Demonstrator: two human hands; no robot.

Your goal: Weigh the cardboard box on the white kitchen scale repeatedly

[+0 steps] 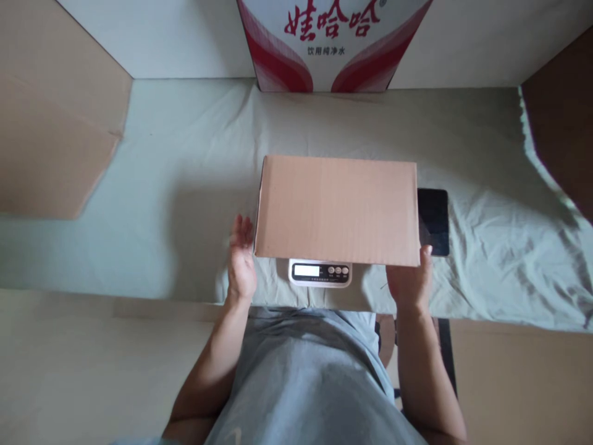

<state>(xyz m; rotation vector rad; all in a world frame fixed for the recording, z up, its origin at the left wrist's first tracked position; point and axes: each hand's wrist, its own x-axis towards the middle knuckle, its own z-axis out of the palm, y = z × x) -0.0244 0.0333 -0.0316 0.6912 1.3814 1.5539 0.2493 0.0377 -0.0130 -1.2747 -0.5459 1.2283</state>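
A closed brown cardboard box [338, 210] is over a white digital kitchen scale [320, 274]. Only the scale's front, with its lit display and buttons, shows; I cannot tell whether the box rests on it. My right hand [410, 281] grips the box's near right corner, thumb up along the side and fingers hidden underneath. At the left end, my left hand [241, 262] is open with its fingers stretched out, slightly blurred, close beside the box. Whether it touches the box is unclear. A black phone-like slab [434, 222] lies at the box's right, partly covered.
A pale green cloth [194, 136] covers the table, whose front edge is near my body. At the back stands a white and red printed carton [324, 68]. Large cardboard panels stand at the left [55, 117] and the right [565, 117].
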